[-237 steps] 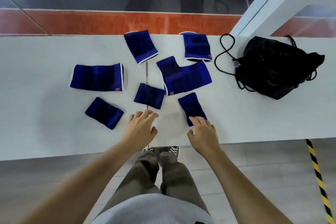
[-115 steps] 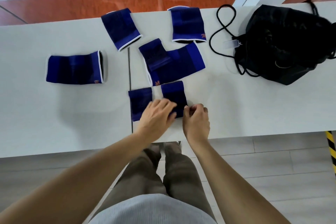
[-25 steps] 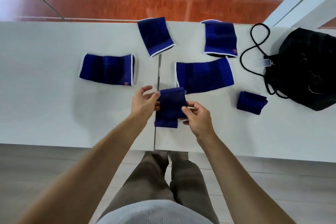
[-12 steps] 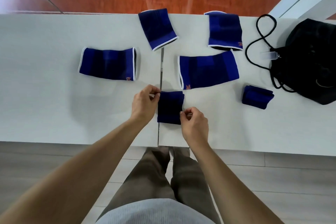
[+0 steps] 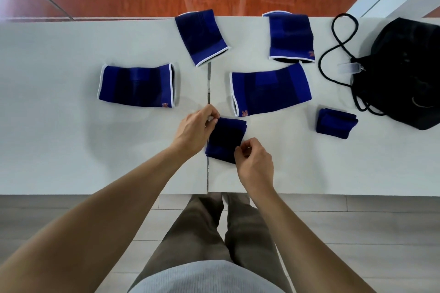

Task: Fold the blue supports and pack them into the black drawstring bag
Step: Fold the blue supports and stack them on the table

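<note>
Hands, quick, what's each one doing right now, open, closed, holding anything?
Left hand: closed, pinching the far left corner of the small folded blue support on the table.
Right hand: closed, pinching the same support's near right edge.

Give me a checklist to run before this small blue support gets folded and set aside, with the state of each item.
1. Both hands on the piece: ok. The left hand pinches the far left corner of the small support, the right hand its near right edge.
2. Piece lying flat on the table: ok.
3. Space beside the folded support for this one: ok.
4. Black drawstring bag mouth open: cannot tell, the fabric is crumpled.
5. Other supports out of the way: ok, the large support lies just beyond, not touching.
6. Cord away from the packing path: not ok, it loops across the table left of the bag.
</note>
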